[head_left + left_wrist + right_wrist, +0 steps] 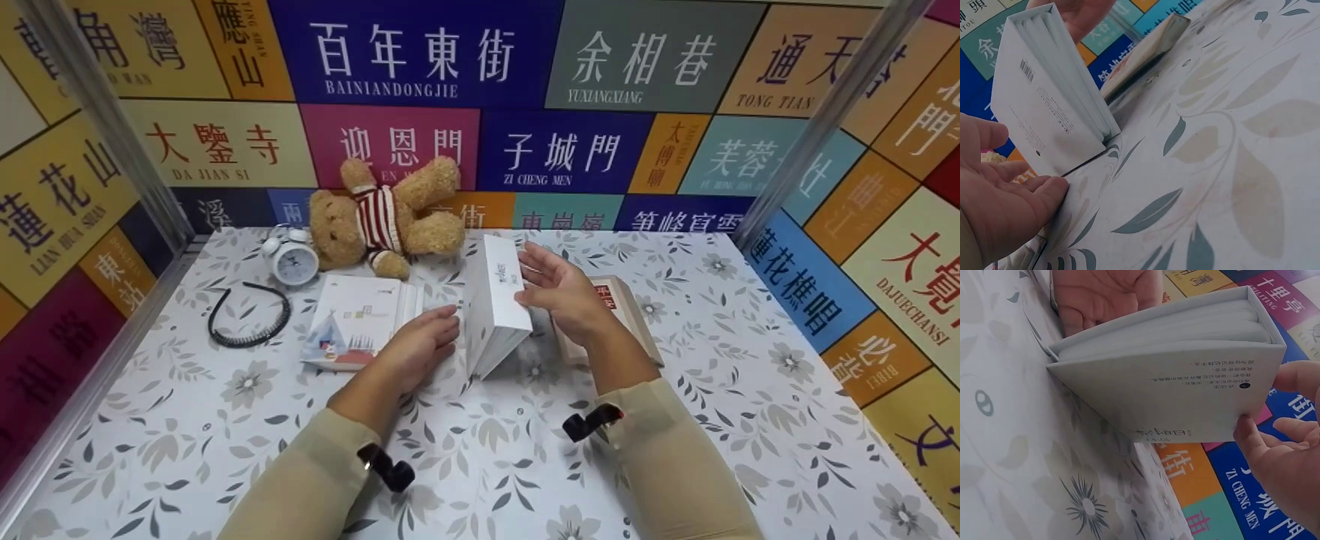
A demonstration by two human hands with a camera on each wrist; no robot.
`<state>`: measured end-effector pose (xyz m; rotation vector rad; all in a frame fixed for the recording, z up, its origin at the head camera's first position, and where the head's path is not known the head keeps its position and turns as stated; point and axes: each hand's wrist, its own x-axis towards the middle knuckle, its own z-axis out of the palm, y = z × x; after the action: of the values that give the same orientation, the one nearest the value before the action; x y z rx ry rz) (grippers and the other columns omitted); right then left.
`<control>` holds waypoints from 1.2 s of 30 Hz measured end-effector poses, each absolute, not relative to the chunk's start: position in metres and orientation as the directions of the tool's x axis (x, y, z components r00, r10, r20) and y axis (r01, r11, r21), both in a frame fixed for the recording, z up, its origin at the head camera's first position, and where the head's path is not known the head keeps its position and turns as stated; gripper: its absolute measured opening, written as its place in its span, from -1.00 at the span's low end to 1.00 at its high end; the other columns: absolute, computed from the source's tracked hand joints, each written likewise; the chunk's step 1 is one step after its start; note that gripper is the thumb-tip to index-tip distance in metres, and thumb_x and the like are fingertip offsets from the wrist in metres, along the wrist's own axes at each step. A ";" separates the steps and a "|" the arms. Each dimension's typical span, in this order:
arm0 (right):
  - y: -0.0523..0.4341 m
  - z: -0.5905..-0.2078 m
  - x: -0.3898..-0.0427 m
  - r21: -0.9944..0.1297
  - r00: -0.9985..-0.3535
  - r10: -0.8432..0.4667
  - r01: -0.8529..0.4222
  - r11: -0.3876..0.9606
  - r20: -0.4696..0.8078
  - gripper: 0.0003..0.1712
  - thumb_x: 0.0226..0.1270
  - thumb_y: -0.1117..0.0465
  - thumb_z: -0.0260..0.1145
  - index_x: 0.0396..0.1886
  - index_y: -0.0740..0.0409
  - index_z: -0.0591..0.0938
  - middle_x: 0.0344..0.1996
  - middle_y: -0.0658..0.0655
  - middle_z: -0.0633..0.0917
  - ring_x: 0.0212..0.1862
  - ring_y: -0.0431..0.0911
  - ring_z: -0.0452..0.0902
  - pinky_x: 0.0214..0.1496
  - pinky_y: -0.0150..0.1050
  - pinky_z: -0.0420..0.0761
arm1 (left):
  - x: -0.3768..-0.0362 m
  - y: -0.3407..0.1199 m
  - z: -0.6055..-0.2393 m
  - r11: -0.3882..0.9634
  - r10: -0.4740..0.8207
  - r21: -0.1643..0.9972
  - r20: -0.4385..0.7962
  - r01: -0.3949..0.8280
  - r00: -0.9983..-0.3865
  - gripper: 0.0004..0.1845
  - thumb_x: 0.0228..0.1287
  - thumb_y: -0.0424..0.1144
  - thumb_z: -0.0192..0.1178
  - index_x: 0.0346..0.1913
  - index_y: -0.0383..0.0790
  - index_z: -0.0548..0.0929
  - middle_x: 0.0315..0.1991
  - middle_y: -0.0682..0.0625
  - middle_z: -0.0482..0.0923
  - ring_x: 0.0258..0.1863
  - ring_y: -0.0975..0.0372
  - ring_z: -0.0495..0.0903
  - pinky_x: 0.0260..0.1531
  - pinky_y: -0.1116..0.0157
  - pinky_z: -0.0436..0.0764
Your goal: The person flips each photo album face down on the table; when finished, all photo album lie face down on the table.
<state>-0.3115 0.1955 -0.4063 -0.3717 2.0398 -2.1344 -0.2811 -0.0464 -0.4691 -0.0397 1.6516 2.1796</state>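
Note:
A white hardcover book (508,283) stands on edge on the patterned table, its pages slightly fanned between the covers. My right hand (564,292) is at its right side, thumb touching the book's upper side and the other fingers extended along it. In the right wrist view, the thumb (1247,430) rests on the printed cover. My left hand (421,341) is to the left of the book, fingers loosely extended, above the right edge of an illustrated book (352,322) with a tent on its cover. In the left wrist view that hand holds nothing.
A tan book (634,322) with a red label lies behind my right wrist. At the back left are a teddy bear (382,217) in a striped top and a white alarm clock (294,262). A black headband (250,315) lies farther left. Printed walls enclose the table.

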 end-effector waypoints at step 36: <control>0.206 -0.442 -0.332 -0.914 -0.880 -0.286 0.406 -0.033 -0.380 0.04 0.26 -0.53 0.04 0.60 -0.23 -0.01 0.60 0.23 -0.04 0.62 0.08 -0.16 0.64 -0.02 0.02 | -0.287 -0.046 -0.468 -0.212 0.229 0.937 -0.229 -0.278 -0.946 -0.35 0.50 -0.24 -0.06 0.54 -0.33 0.05 0.57 -0.20 0.02 0.58 0.03 0.02 0.56 0.10 0.10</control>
<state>-0.3322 0.2060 -0.4420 0.1257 1.7847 -1.9615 -0.2868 -0.0459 -0.4685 -0.0579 1.7287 2.2199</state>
